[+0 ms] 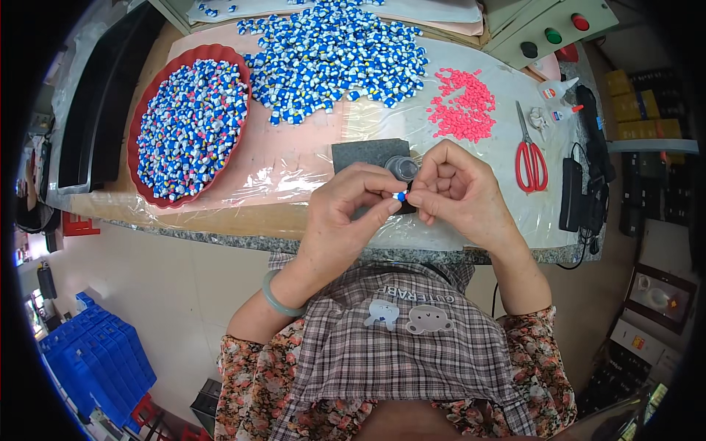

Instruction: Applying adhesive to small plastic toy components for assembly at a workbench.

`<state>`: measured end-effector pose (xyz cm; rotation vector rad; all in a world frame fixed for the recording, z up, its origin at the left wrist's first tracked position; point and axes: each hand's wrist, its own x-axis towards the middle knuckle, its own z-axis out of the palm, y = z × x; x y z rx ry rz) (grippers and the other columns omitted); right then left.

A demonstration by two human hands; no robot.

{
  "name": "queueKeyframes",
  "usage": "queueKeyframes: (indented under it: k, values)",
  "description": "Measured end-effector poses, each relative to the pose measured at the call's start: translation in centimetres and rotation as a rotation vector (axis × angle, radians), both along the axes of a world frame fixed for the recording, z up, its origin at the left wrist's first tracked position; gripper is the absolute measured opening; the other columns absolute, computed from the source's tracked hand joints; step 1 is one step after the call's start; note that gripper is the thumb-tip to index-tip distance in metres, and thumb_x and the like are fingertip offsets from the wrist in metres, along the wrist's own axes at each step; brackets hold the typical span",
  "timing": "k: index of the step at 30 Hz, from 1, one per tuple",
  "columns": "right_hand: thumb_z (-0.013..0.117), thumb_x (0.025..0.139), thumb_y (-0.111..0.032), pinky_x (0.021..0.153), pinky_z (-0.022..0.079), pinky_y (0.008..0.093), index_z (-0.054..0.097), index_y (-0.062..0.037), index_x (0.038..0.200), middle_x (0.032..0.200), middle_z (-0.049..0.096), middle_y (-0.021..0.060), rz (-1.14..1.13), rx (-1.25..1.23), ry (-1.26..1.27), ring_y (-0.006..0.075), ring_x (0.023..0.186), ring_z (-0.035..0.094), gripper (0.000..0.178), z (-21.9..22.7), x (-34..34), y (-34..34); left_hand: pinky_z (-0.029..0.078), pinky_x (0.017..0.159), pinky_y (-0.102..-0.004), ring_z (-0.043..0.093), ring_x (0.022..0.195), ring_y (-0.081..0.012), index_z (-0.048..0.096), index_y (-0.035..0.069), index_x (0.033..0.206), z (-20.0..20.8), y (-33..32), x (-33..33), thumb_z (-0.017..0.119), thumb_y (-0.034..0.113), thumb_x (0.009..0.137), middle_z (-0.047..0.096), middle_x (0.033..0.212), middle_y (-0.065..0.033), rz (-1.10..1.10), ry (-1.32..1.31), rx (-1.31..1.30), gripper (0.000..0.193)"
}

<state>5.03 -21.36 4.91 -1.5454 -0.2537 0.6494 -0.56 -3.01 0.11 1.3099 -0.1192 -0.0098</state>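
Between the thumb and forefinger of my left hand (340, 207) is a small blue-and-white piece (399, 196). My right hand (465, 192) comes up against it from the right, thumb and forefinger pinched. A trace of pink or red shows at its fingertips, too small to make out well. Just beyond the fingers stand a small clear round container (402, 168) and a dark grey flat pad (364, 153), both partly covered by my hands. Small pink pieces (463, 106) lie loose past my right hand. A large heap of blue-and-white pieces (331, 59) spreads at the back.
At the left, a red scalloped tray (134, 147) is full of similar pieces, some with pink on them. Red-handled scissors (531, 162), small white glue bottles (557, 88) and a black power strip (571, 192) lie to the right. A box with buttons (551, 35) stands behind.
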Motion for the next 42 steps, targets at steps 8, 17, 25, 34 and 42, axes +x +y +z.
queueKeyframes:
  k: [8, 17, 25, 34, 42]
  values:
    - [0.073, 0.079, -0.002, 0.054, 0.048, 0.0220, 0.053, -0.0024, 0.090, 0.073, 0.060, 0.0016, -0.061, -0.274, -0.263, 0.0053, 0.062, 0.058, 0.023, 0.0, -1.0, 0.4, 0.057, 0.074, -0.0278, 0.066, 0.085, -0.0175, 0.068, -0.001, 0.094, 0.4, -0.1, -0.2, 0.068, -0.005, 0.079, 0.065, 0.096, -0.0102, 0.080, -0.098, 0.248, 0.015]
    - [0.068, 0.083, -0.004, 0.061, 0.048, 0.0244, 0.063, -0.0015, 0.090, 0.080, 0.065, 0.0031, -0.306, -0.454, -0.478, 0.0092, 0.070, 0.060, 0.008, -2.8, 3.1, -4.2, 0.053, 0.074, -0.0242, 0.062, 0.089, -0.0142, 0.066, -0.002, 0.098, 2.0, 7.9, 0.3, 0.063, -0.007, 0.083, 0.064, 0.100, -0.0074, 0.503, -0.283, 0.460, 0.016]
    - [0.067, 0.080, -0.002, 0.068, 0.051, 0.0341, 0.066, -0.0028, 0.091, 0.086, 0.061, 0.0104, -0.168, -0.636, -0.810, 0.0261, 0.077, 0.063, 0.011, -4.5, 5.1, -3.3, 0.046, 0.090, -0.0363, 0.058, 0.108, -0.0267, 0.066, 0.002, 0.106, 2.7, 12.9, 0.8, 0.063, -0.004, 0.083, 0.060, 0.115, -0.0113, 0.787, -0.419, 1.337, 0.024]
    - [0.068, 0.076, -0.003, 0.068, 0.051, 0.0400, 0.063, -0.0029, 0.086, 0.086, 0.059, 0.0096, -0.010, -0.717, -1.115, 0.0292, 0.080, 0.061, 0.011, -4.2, 5.8, -3.2, 0.047, 0.077, -0.0391, 0.056, 0.089, -0.0302, 0.065, 0.001, 0.094, 0.3, 5.7, 7.6, 0.062, -0.004, 0.076, 0.061, 0.098, -0.0113, 0.409, -0.594, 1.111, 0.019]
    - [0.063, 0.079, 0.004, 0.060, 0.049, 0.0245, 0.056, -0.0010, 0.082, 0.077, 0.059, 0.0037, -0.090, -0.475, -0.701, 0.0099, 0.066, 0.058, 0.009, -3.6, 4.9, -3.6, 0.046, 0.076, -0.0390, 0.057, 0.086, -0.0278, 0.066, 0.003, 0.089, -1.6, 4.3, 11.6, 0.058, 0.000, 0.076, 0.061, 0.088, -0.0096, 0.258, -0.678, 1.224, 0.016]
